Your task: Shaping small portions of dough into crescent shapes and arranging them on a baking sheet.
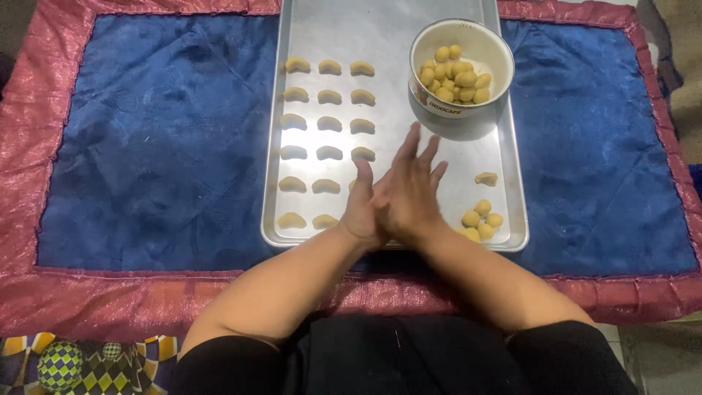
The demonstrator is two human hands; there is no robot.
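Dough, presumably a small piece, pressed out of sight between the two palms over the near end of the metal tray (453, 161); nothing of it showing, so its shape and long axis not determinable. Left hand (363, 212) lying underneath, right hand (409, 192) laid across on top, palms together, right fingers fanned toward twelve o'clock; hold reading as flat palm pressure and not a finger pinch, though whether anything is actually being held cannot be told.

Lying at ten to eleven o'clock from the hands: rows of crescent pieces (329, 124), three across, long axes running nine to three o'clock, evenly spaced and apart from one another; nearest row partly covered by the left hand, third piece of the two nearest rows cut off or absent, not determinable. Sitting at four o'clock from the hands, near the right wrist: cluster of dough balls (482, 219), touching one another; right hand being the nearer to them. Resting just beyond at two o'clock: one loose shaped piece (486, 178), apart from the cluster. Standing at one o'clock on the far tray end: white bowl (488, 44) holding more balls. Spreading beneath the tray: blue cloth (161, 146) with a red border.
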